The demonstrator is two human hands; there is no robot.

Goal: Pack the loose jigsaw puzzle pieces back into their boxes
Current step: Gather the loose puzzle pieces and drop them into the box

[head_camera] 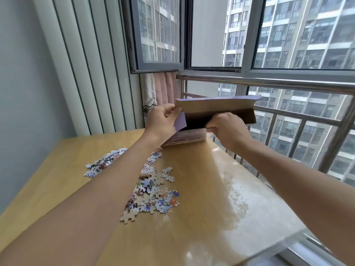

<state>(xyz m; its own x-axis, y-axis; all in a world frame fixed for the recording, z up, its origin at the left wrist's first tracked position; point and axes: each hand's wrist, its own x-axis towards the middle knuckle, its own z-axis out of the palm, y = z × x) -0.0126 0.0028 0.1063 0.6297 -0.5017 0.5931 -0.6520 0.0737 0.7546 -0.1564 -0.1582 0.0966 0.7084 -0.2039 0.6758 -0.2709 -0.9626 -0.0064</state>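
Purple cardboard box (pixel 217 114) stands open at the far edge of the wooden table (pixel 201 189). Left hand (pixel 160 120) pinches its side flap; right hand (pixel 226 127) curls over its front wall. Loose puzzle pieces (pixel 151 196) lie on the table, nearer than the box.

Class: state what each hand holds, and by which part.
Both hold the purple box: left hand pinches its side flap; right hand grips its lower front edge.

Both bare arms stretched forward, hands raised side by side.
Left hand (pixel 163 120) pinches with curled fingers, thumb on top; right hand (pixel 226 129) knuckles up, fingers curled under, gripping.
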